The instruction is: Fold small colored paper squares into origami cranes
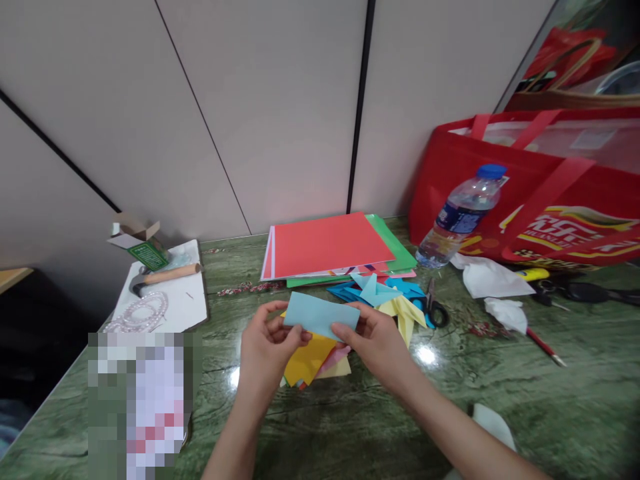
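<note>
A light blue sheet of paper (320, 313), a small rectangle, is held up between my two hands. My left hand (273, 337) pinches its left end between thumb and fingers. At the right end, my right hand (373, 333) grips it with the thumb in front. Below the sheet lie several loose papers, with a yellow-orange paper (309, 360) on top and pink and cream edges showing. Just behind my right hand are folded blue paper pieces (373, 290) and a folded pale yellow piece (404, 312). Scissors (436, 308) lie beside them.
A stack of coloured paper (327, 243) lies against the wall. To its right stand a water bottle (460, 217) and a red bag (500, 227). A hammer (167, 275), bead strings (143, 312) and a small green box (145, 250) are at left. White tissues (493, 277) lie at right.
</note>
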Demonstrator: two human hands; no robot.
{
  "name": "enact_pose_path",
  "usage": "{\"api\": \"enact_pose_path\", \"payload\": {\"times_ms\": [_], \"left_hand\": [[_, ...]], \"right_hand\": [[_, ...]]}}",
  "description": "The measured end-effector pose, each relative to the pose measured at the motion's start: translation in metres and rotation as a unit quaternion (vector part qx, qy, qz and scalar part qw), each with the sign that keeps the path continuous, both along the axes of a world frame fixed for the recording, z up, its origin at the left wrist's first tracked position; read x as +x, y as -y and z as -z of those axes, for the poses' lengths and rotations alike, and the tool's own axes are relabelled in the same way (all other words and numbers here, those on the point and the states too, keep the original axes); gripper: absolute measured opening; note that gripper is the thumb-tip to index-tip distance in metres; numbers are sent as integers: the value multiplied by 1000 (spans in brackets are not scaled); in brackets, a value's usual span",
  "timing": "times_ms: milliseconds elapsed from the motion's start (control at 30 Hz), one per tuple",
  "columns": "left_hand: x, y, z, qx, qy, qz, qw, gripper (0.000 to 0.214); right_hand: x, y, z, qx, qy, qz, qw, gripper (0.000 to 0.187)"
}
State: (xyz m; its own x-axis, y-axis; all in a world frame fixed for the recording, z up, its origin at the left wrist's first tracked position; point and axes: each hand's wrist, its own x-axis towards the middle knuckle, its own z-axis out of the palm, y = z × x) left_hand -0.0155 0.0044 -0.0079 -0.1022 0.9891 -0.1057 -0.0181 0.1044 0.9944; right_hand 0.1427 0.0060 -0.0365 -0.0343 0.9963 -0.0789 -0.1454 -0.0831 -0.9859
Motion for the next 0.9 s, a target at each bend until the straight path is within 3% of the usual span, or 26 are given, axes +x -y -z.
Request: {"api": "enact_pose_path", "payload": {"times_ms": [333,433,633,900], "left_hand": [[-7,-4,-2,79,16,-152,985,26],[-8,-5,-2,58,33,-125,990,23],[-2,-1,-2,-39,81,-20,996,41],[-4,-1,-3,-53,120,12,991,38]], "right_hand": [[1,1,-4,-20,-18,43,999,23],[1,0,-4,-10,-25,48,998,23],[0,0,-8,18,17,49,998,13],[-1,-1,-8,26,5,62,998,13]]}}
